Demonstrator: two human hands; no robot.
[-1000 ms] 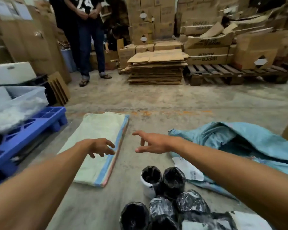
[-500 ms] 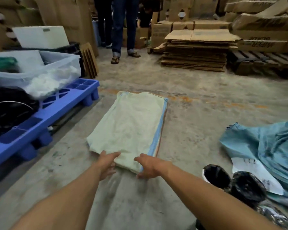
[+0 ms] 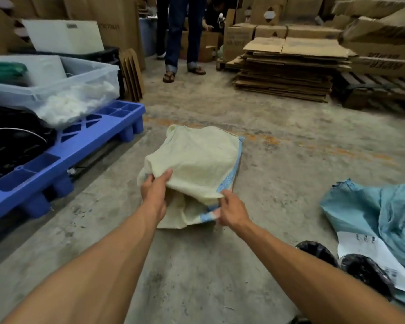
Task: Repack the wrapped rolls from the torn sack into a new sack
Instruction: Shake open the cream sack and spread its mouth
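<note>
Sack (image 3: pixel 197 160), pale green, lies on the floor (image 3: pixel 278 160); left hand (image 3: pixel 153 192) and right hand (image 3: pixel 230 210) both grip its near edge, lifted.

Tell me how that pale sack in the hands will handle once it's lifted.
Likely floppy: the pale sack sags and folds between the left hand and right hand. Probably light, since it looks flat and empty. Its mouth may close without a two-handed grip.
</note>
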